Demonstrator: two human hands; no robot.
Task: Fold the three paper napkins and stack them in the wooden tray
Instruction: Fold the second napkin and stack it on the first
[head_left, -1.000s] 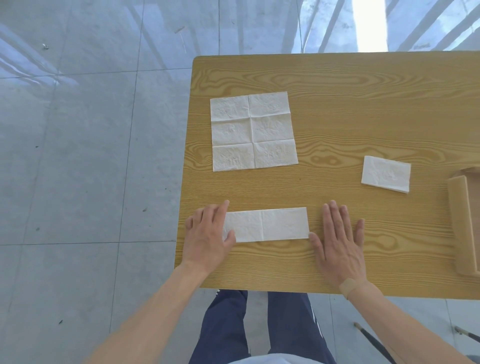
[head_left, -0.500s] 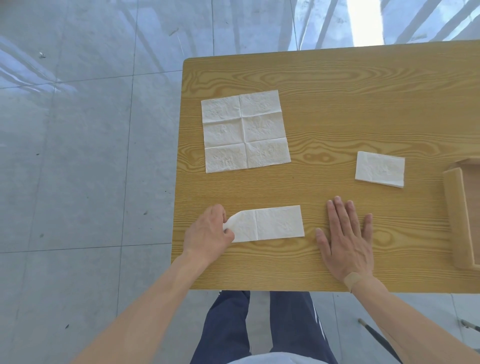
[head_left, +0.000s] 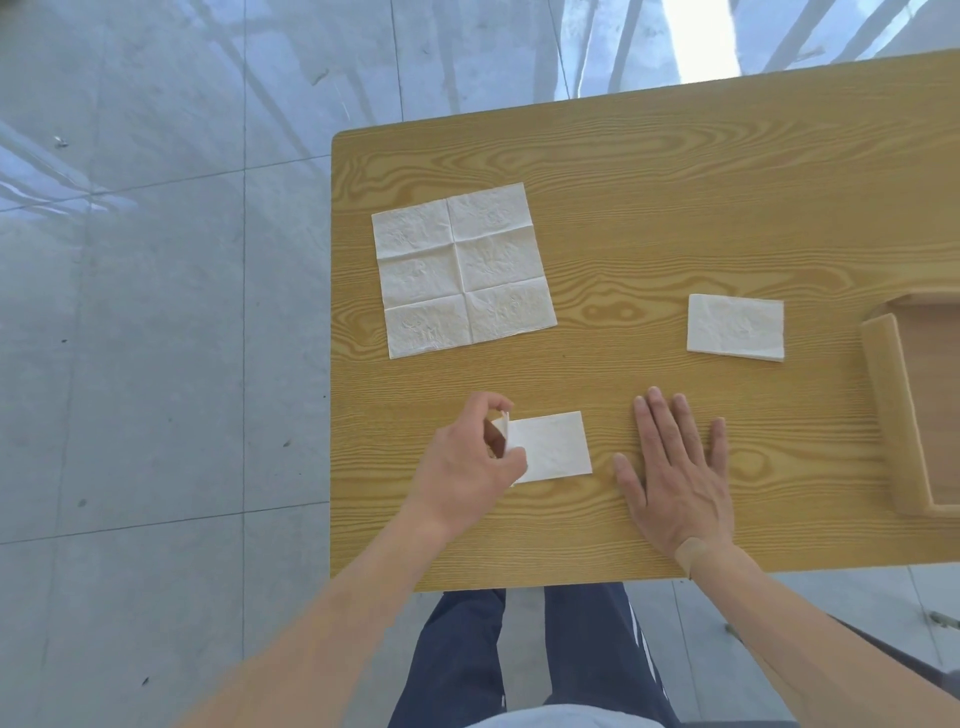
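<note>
Three white paper napkins lie on the wooden table (head_left: 675, 171). A half-folded napkin (head_left: 553, 447) sits near the front edge; my left hand (head_left: 470, 462) pinches its left end, lifted and curled rightward over the rest. My right hand (head_left: 675, 467) rests flat and open on the table just right of it, not touching it. An unfolded napkin (head_left: 462, 270) with crease lines lies spread at the back left. A small folded napkin (head_left: 735, 327) lies to the right, near the wooden tray (head_left: 891, 410), whose inside looks bare where it shows.
The table's left edge (head_left: 332, 364) and front edge drop off to a grey tiled floor (head_left: 156, 312). The wooden tray is cut off by the right frame edge. My legs in dark trousers (head_left: 524, 649) show below the table.
My left hand has picked up the left end of the long folded napkin and carried it rightward over the other half. My right hand has stayed flat. The view shifted slightly.
</note>
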